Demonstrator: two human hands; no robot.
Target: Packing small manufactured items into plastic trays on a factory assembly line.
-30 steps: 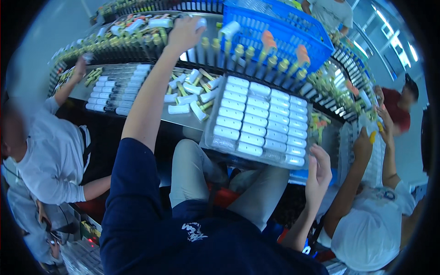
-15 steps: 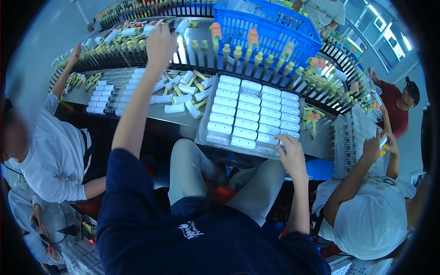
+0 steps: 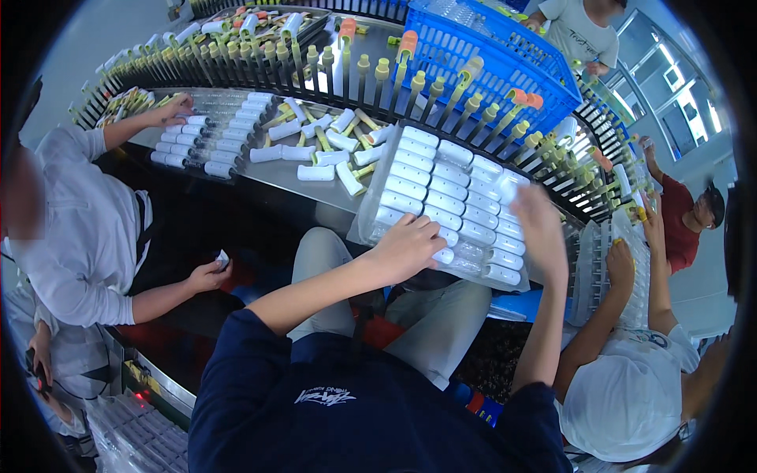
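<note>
Beneath our curled left fingers [image 3: 426, 233] lie white pieces [image 3: 404, 175] in a tray [image 3: 368, 217]; our right fingers [image 3: 531, 208] blur over its right side; we cannot tell either grasp.

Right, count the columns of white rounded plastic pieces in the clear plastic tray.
4: leftmost column, second column, third column, rightmost column, side by side; the left hand and right hand may hide some pieces.

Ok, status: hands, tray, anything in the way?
Left hand at near edge of tray. Right hand, blurred, over its right side. Tray mostly filled with white pieces. Upright pegs beyond, apparently not blocking.
</note>
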